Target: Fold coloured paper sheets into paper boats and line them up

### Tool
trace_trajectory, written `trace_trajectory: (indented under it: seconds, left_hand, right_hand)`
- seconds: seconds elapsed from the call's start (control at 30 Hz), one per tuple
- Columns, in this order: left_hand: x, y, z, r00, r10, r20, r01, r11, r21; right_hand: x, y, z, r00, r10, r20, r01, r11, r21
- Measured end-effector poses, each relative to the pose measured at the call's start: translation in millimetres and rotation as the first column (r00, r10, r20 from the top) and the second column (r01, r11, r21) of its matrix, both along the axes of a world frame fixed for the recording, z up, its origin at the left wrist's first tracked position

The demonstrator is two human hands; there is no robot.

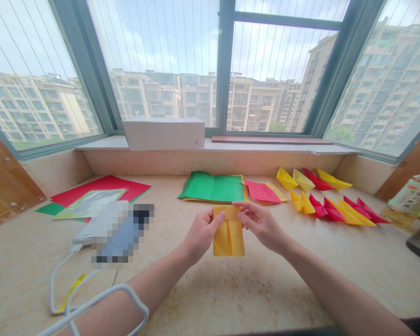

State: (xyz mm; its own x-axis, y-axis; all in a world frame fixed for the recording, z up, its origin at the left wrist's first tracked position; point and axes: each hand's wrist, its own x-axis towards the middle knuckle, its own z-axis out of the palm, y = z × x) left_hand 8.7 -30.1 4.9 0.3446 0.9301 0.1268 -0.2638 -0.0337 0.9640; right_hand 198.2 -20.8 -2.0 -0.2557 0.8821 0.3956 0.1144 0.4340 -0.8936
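Observation:
A folded sheet of yellow paper point(228, 240) is held up above the counter, with a vertical slit down its lower half and a folded band across its top. My left hand point(203, 231) grips its left edge, thumb on the front face. At the upper right edge, my right hand point(261, 226) pinches the paper between thumb and fingers. The fingers behind the sheet are partly hidden. Just beyond the hands lie a creased green sheet point(213, 186) on top of yellow ones and a pink-red folded sheet point(262, 191).
Folded paper boats point(324, 179) in yellow and red stand in two rows at right, near bottles point(415, 196). At left are red sheets point(108, 184), a blurred device point(121, 238) and a white cable point(56, 275). A white box point(164, 134) sits on the windowsill.

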Motion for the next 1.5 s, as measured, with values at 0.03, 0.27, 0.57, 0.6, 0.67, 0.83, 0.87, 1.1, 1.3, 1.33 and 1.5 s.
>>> trace_trajectory:
  seconds: [0.03,0.27,0.57,0.6,0.67,0.83,0.87,1.1,1.3,1.33,1.5]
  left_hand:
    - [0.0,-0.3,0.2,1.0,-0.008,0.0,0.008,1.0,0.003]
    - [0.4,1.4,-0.5,1.0,0.001,0.024,0.0,0.999,-0.036]
    - [0.8,2.8,0.6,0.991,0.09,0.098,-0.085,0.995,-0.049]
    - [1.3,1.6,1.6,0.992,0.094,0.086,-0.09,0.995,-0.049]
    - [2.3,-0.9,3.7,0.993,0.101,0.059,-0.098,0.994,-0.04]
    - [1.7,-1.8,6.1,0.995,0.065,0.071,-0.064,0.998,-0.016]
    - [1.1,-1.0,5.5,0.996,0.06,0.071,-0.059,0.998,-0.013]
    - [0.3,-0.1,1.2,0.998,0.058,0.013,-0.058,0.998,0.008]
    - [0.4,-4.9,5.2,0.998,0.046,-0.051,-0.046,0.999,0.015]
    - [0.1,-5.2,5.3,0.998,0.043,-0.055,-0.042,0.999,0.029]
    - [-0.8,-6.3,3.5,0.997,-0.007,-0.076,0.013,0.997,0.079]
  right_hand:
    - [-0.5,1.1,-1.0,1.0,-0.008,-0.026,0.008,1.0,0.002]
    - [7.0,3.9,-5.5,0.995,-0.014,0.097,-0.004,0.983,0.183]
    - [5.0,-5.8,4.8,0.92,0.191,0.342,-0.277,0.935,0.223]
    - [4.8,-5.1,4.2,0.928,0.182,0.325,-0.262,0.939,0.224]
    - [5.3,-3.0,1.3,0.944,0.168,0.285,-0.235,0.947,0.221]
    - [8.9,-1.5,-5.5,0.922,0.2,0.331,-0.29,0.924,0.25]
    - [9.4,-2.1,-5.3,0.908,0.201,0.366,-0.309,0.914,0.264]
    - [6.6,-5.4,2.2,0.88,0.173,0.443,-0.321,0.903,0.286]
    - [-1.6,-4.3,-0.6,0.968,0.022,0.25,-0.103,0.944,0.315]
    - [-2.5,-4.2,-0.5,0.975,0.0,0.222,-0.07,0.949,0.308]
    - [-4.5,-2.5,0.1,0.992,-0.065,0.105,0.038,0.971,0.235]
